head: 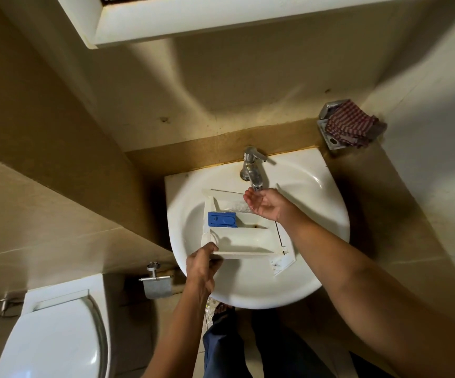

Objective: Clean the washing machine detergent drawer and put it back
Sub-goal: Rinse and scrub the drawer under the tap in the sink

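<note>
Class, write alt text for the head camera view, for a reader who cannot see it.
A person's left hand grips a white detergent drawer over a sink, while the right hand cups open under the tap. A striped cloth sits on a wall holder.

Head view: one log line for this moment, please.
drawer over sink | left hand grips drawer corner | right hand cupped under tap | stage: rinsing

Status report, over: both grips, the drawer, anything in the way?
Left grip holds drawer corner, in sink. Right grip open, cupped under tap. Nothing in the way.
</note>
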The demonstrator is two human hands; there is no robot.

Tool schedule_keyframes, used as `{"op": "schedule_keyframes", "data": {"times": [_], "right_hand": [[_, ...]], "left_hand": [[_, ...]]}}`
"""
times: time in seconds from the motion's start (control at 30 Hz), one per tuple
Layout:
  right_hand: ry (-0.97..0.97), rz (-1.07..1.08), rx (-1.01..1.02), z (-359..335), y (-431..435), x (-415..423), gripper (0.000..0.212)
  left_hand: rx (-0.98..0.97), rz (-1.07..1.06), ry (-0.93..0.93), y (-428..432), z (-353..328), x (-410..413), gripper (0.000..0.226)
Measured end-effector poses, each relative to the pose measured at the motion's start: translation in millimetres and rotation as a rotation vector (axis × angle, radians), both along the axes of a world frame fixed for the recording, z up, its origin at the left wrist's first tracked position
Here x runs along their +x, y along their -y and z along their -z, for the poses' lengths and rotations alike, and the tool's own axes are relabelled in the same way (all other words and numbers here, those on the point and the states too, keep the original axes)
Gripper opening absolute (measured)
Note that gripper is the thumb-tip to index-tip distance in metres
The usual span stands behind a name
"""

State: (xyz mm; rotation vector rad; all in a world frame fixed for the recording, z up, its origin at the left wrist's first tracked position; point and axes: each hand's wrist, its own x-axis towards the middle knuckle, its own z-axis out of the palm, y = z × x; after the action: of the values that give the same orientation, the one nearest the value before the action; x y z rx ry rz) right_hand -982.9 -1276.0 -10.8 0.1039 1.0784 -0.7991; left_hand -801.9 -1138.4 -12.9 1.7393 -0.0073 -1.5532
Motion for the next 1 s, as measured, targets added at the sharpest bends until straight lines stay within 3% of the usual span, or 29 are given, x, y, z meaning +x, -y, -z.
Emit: {"op": "schedule_keyframes", "data": {"times": [0.27, 0.33, 0.47, 0.57, 0.63, 0.73, 0.83, 1.0], "right_hand": [[-0.002, 0.035, 0.039, 4, 1, -3, 0.022], [-0.085, -0.136, 0.005, 2, -2, -6, 0.023], [-0.295, -0.675, -0.121, -14, 0, -15, 0.022], [-0.544, -0.812, -0.159, -23, 1, -14, 0.019], [-0.629, -0.663, -0.145, -20, 0, -9, 0.017], [-0.576, -0.325, -0.134, -10, -1, 0, 0.015], [-0.359, -0.049, -0.119, -6, 3, 8, 0.022], [-0.083, 0.053, 0.01, -2, 4, 10, 0.023]], "left_hand": [[0.005, 0.021, -0.041, 7, -3, 3, 0.005], [0.004, 0.025, -0.045, 8, -2, 4, 0.005], [0.009, 0.037, -0.057, 9, -1, 5, 0.006], [0.013, 0.044, -0.047, 9, 1, 6, 0.007], [0.011, 0.038, -0.049, 8, 2, 6, 0.006], [0.011, 0.031, -0.05, 8, 2, 6, 0.006], [0.013, 0.03, -0.056, 9, 4, 6, 0.006], [0.023, 0.03, -0.055, 10, 8, 7, 0.005]]}}
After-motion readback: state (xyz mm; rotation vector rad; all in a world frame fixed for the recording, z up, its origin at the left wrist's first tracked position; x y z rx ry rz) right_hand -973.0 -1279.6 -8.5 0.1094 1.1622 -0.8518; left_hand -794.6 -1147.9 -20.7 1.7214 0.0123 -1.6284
